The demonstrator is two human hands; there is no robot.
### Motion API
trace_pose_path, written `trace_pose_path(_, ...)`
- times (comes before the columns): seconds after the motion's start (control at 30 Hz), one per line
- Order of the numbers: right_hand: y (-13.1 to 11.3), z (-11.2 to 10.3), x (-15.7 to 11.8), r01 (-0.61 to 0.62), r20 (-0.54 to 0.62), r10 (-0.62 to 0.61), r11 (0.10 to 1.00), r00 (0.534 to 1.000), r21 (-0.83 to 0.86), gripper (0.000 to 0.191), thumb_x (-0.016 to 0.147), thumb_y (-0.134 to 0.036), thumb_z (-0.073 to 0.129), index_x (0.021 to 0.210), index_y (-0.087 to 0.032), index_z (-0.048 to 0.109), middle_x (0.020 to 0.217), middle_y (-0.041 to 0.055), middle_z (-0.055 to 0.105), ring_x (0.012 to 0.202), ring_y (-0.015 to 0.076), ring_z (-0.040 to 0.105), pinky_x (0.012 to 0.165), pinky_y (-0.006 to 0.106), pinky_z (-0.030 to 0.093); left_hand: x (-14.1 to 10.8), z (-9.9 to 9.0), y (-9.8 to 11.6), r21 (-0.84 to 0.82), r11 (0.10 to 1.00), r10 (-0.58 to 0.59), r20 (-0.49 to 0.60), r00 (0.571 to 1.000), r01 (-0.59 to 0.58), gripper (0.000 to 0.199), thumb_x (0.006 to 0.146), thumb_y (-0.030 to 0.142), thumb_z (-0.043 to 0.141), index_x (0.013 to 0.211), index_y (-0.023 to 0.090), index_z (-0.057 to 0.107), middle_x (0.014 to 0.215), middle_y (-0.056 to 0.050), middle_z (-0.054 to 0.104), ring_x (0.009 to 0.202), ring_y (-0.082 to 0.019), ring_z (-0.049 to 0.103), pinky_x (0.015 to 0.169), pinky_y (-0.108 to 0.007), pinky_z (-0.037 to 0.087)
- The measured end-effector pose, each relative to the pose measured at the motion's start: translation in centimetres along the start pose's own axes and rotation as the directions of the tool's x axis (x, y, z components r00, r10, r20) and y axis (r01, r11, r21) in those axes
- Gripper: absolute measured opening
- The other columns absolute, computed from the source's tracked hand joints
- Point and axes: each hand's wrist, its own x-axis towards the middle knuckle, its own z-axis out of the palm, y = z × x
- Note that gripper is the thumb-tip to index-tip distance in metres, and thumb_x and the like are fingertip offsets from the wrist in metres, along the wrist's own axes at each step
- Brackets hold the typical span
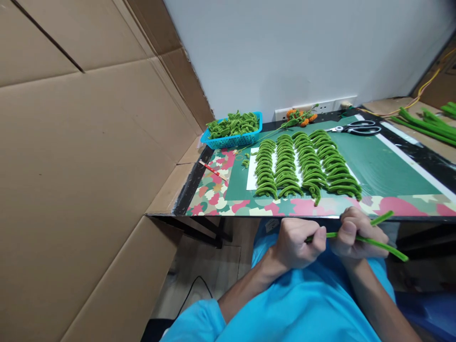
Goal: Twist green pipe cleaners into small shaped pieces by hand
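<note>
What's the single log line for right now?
left hand: gripping green chenille stem | right hand: gripping, two green ends protruding | ahead: curved green pieces in four columns, turquoise basket, scissors

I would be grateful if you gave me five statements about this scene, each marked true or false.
1. The left hand and right hand both grip a green fuzzy strip. True.
2. The scissors are in the right hand. False: the scissors lie on the green mat.
3. Curled green pieces lie in four columns. True.
4. The blue basket is filled with red pieces. False: the blue basket holds green strands.
5. Orange pieces lie near the wall. True.
</note>
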Motion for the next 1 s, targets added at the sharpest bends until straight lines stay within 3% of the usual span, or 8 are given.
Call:
trace_pose_path(0.13,-0.4,0.5,0.5,0.079,-0.057,-0.074,0.992,0.996,0.101,0.026,0.096,-0.009,0.056,0.074,-0.022,0.050,0.063,-0.0070,0.039,0.052,0.0091,0.038,0.052,0.028,0.033,1.0,-1.2,1.1,-0.051,0.996,0.070,0.027,0.997,-0.068,0.047,0.104,0.027,0.049,0.057,0.022,0.045,0.049,0.006,0.041,0.044,-0.009,0.034,0.051,-0.029,0.030)
trace_pose_path(0.27,-0.7,0.9,0.8,0.095,-0.068,-0.088,0.989,0.994,0.114,0.029,0.095,-0.004,0.056,0.073,-0.021,0.050,0.064,-0.0065,0.040,0.052,0.0096,0.038,0.052,0.029,0.030,2.8,-2.5,1.6,-0.038,0.998,-0.046,-0.047,0.998,0.044,0.048,0.104,0.027,0.050,0.057,0.021,0.041,0.051,0.006,0.037,0.047,-0.009,0.031,0.053,-0.029,0.026)
trace_pose_path(0.37,-0.5,1.1,0.6,0.083,-0.079,-0.073,0.988,0.994,0.133,0.031,0.094,-0.004,0.059,0.071,-0.022,0.049,0.063,-0.0062,0.040,0.051,0.0103,0.037,0.050,0.029,0.028,4.5,-3.6,1.4,-0.224,0.962,-0.132,0.115,0.985,0.155,0.049,0.103,0.033,0.052,0.059,0.021,0.036,0.055,0.007,0.029,0.051,-0.008,0.028,0.053,-0.029,0.022)
trace_pose_path(0.43,-0.4,1.1,0.4,0.054,-0.073,-0.044,0.988,0.996,0.141,0.031,0.094,-0.005,0.060,0.070,-0.022,0.048,0.063,-0.0058,0.041,0.050,0.0101,0.037,0.049,0.030,0.026,5.4,-4.2,1.2,-0.367,0.893,-0.175,0.252,0.952,0.262,0.052,0.105,0.039,0.050,0.060,0.021,0.031,0.059,0.007,0.026,0.054,-0.008,0.027,0.054,-0.028,0.023)
trace_pose_path(0.5,-0.3,1.1,0.3,0.043,-0.069,-0.034,0.989,0.997,0.142,0.030,0.095,-0.006,0.059,0.071,-0.021,0.049,0.063,-0.0055,0.042,0.051,0.0101,0.037,0.049,0.030,0.026,6.0,-4.5,1.0,-0.436,0.831,-0.217,0.318,0.923,0.346,0.056,0.105,0.048,0.050,0.060,0.021,0.030,0.061,0.006,0.025,0.058,-0.009,0.027,0.055,-0.028,0.023)
trace_pose_path(0.7,-0.4,0.7,0.1,0.018,-0.035,-0.014,0.994,0.999,0.106,0.031,0.098,-0.012,0.058,0.071,-0.022,0.047,0.063,-0.0055,0.041,0.052,0.0095,0.037,0.050,0.030,0.024,5.7,-4.6,0.9,-0.442,0.788,-0.268,0.382,0.885,0.429,0.064,0.103,0.066,0.052,0.062,0.021,0.031,0.063,0.005,0.026,0.062,-0.010,0.027,0.060,-0.029,0.022)
trace_pose_path(1.0,-0.3,0.8,0.0,0.027,-0.052,-0.022,0.994,0.998,0.107,0.031,0.098,-0.013,0.058,0.070,-0.020,0.045,0.063,-0.0059,0.041,0.051,0.0083,0.037,0.051,0.029,0.027,4.9,-4.7,0.6,-0.469,0.776,-0.220,0.425,0.878,0.422,0.057,0.108,0.056,0.048,0.066,0.020,0.033,0.066,0.006,0.029,0.065,-0.009,0.029,0.063,-0.029,0.024)
